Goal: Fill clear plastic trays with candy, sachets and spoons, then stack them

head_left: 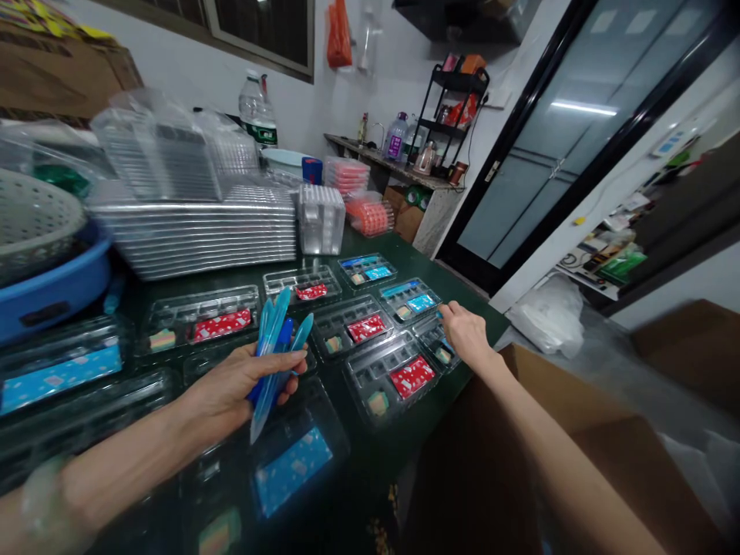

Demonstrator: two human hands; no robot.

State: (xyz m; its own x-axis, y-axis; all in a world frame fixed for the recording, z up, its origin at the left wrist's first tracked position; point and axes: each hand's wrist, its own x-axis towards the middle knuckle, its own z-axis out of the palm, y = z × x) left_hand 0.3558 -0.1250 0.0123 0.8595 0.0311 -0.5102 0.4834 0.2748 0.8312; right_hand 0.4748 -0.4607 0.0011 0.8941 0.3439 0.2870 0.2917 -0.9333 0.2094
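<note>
My left hand (260, 378) is closed around a bunch of blue pens (271, 331), some light and some darker, fanned out above the table. Off to the right, my right hand (465, 331) pinches a blue pen, mostly hidden, with just a bit of its end (441, 310) showing. Under those fingers lies a clear plastic tray (425, 333), partly covered by the hand. Just behind it, another clear tray (412, 297) holds a blue pen, a blue patterned piece and a small pastel piece. Nearer me, a tray (361, 378) holds a red patterned piece (413, 377) and a pastel piece.
Several more such trays cover the dark green table (370, 439). Stacked clear trays (213, 231) stand at the back left, beside a blue basin (58, 289). An open cardboard box (578, 401) sits below the right edge. Beyond is a glass door (532, 154).
</note>
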